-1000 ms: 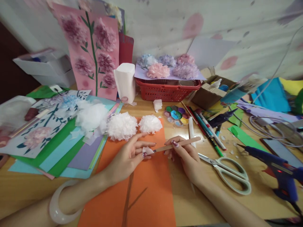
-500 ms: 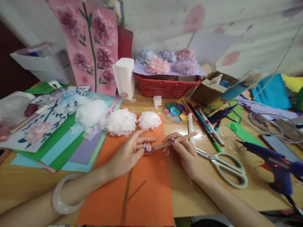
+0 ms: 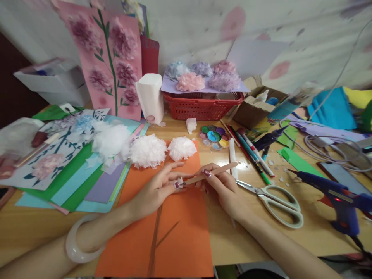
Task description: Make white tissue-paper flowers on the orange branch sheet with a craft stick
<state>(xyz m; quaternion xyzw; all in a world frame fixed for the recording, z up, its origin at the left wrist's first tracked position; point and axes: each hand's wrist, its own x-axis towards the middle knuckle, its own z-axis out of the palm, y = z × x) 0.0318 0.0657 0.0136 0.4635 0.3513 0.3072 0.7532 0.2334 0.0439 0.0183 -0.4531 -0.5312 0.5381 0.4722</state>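
Over an orange sheet (image 3: 186, 244), my left hand (image 3: 155, 186) pinches a small piece of thin white paper (image 3: 180, 181) between thumb and fingertips. My right hand (image 3: 222, 184) grips a wooden craft stick (image 3: 225, 167), its lower end touching or very near that paper. Two fluffy white paper flowers (image 3: 148, 151) lie at the top of the sheet, just beyond my fingers. A brown stem line with one side branch (image 3: 167, 234) runs down the sheet. Left of the flowers sits a heap of loose white paper pieces (image 3: 109, 140).
Scissors (image 3: 280, 205) and a blue glue gun (image 3: 331, 193) with a lit red light lie at right. Pens (image 3: 255, 153) and a paint palette (image 3: 213, 135) are behind. A red basket (image 3: 200, 108) carries paper flowers. Coloured sheets (image 3: 101, 186) spread at left.
The paper at my left fingertips was crumpled around the stick's end and now looks smaller and flatter. My right hand and the stick have shifted slightly left. The view has tilted a little.
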